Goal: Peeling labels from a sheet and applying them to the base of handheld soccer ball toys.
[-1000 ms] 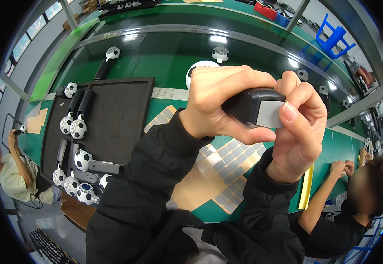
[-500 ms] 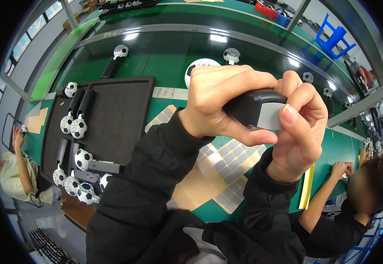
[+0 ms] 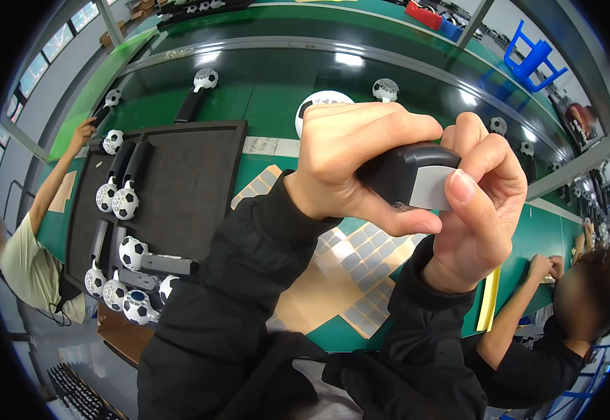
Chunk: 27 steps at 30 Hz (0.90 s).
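- Green workbench stretches beneath two raised bare hands.
- Left hand bends inward at the wrist, its fingers and thumb wrapped around a rounded black plastic casing.
- Right hand rises from the wrist beside it, thumb pressed on the casing's flat grey patch, fingers curled behind.
- Casing sits between both hands, above brown paper sheets with grey squares.
- Compared with earlier, the grip looks nearly unchanged; a football-headed black handle beyond has shifted rightward, and a co-worker's arm at far left, formerly bent, stretches forward.
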### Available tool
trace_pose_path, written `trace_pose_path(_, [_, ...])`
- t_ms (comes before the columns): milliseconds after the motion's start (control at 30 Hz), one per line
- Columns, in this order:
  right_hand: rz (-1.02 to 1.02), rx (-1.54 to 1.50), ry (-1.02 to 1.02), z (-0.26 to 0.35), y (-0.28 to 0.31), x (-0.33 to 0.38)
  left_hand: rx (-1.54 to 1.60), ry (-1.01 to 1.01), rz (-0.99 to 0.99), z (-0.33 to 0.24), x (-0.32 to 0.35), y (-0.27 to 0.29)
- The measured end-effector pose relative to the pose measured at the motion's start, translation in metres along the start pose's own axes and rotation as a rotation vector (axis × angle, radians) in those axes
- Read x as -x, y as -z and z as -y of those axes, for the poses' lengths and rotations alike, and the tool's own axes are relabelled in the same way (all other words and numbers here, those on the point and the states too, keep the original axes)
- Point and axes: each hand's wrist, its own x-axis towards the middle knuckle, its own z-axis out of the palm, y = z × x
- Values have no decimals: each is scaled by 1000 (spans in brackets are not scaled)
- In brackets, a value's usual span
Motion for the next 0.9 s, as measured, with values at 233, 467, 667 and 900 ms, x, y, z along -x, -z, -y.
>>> trace_pose_path(233, [20,62,64,-2,-1,2,-3,6,-24,1,3,0])
trace_pose_path(467, [-74,-80,22,-6,-5,1,144,110,-72,0,8,-4])
trace_pose_path(667, [101,-170,83,-15,12,-14,254,307,-46,1,8,-5])
trace_pose_path(900, [-254,-176,82,-43,101,-47,-209,593,315,65,35,-26])
